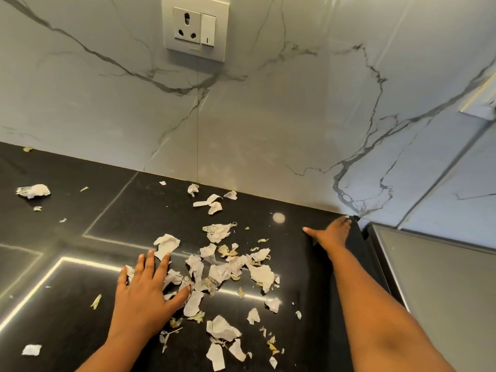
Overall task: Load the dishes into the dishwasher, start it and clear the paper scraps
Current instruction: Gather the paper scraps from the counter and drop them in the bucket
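**Flat on both sides, nothing gripped**

My left hand [146, 288] lies flat on the black counter [67, 331], fingers spread and straight. The thumb and fingertips touch the near edge of the paper scraps [228, 269]. Most of the scraps lie scattered mid-counter between my two hands, and one crumpled scrap [33, 190] sits well apart at far left. My right hand [331, 233] reaches flat to the counter's back right corner by the marble wall [268, 116], fingers straight, holding nothing.

Glossy black tabletop [67, 331] from 6 to 9 o'clock, bright strip-light reflection [91, 265] on it. White grey-veined marble wall [268, 116] behind. Socket plate [196, 28] with a rocker switch [208, 29] at 12 o'clock. Grey metal panel [442, 291] at 4 o'clock, beside the tabletop edge.
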